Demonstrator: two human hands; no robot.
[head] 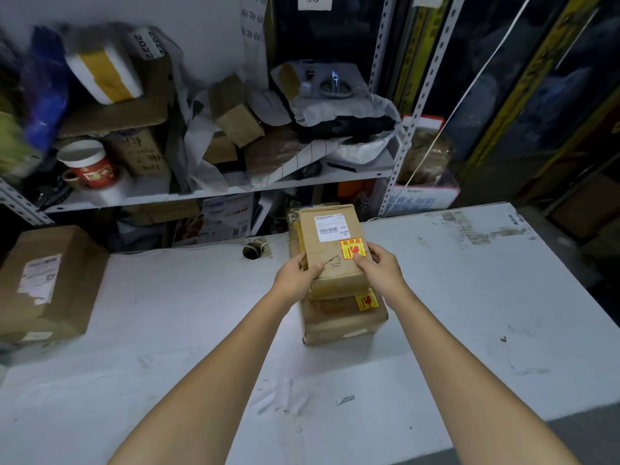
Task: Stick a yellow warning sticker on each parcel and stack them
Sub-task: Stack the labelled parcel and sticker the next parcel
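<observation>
Beneath and all around our grip spreads the white table point(469, 297), scuffed and marked. Beyond the grip, a cluttered metal shelf point(201, 193) holds boxes, bags and a red tub. Far to the left of the grip, a large brown carton point(50, 283) sits on the table's edge.

Directly under our hands stands the stack, with the bottom parcel point(339, 320) wider than those above it. We hold the top parcel point(330, 253) on this stack by its near end. Our left hand point(297, 278) grasps the near left corner, thumb on top and fingers curled round the side. Our right hand point(382, 268) grasps the near right corner in the same way.

Just past our thumbs, a white shipping label point(330, 228) lies on the parcel's far half. The yellow warning sticker point(350, 248) sits between that label and our right thumb, which touches its near edge. Below our right wrist, a second yellow sticker point(365, 301) shows on a lower parcel. Nearer to us than the grip, a small tape scrap point(345, 400) lies on the table.
</observation>
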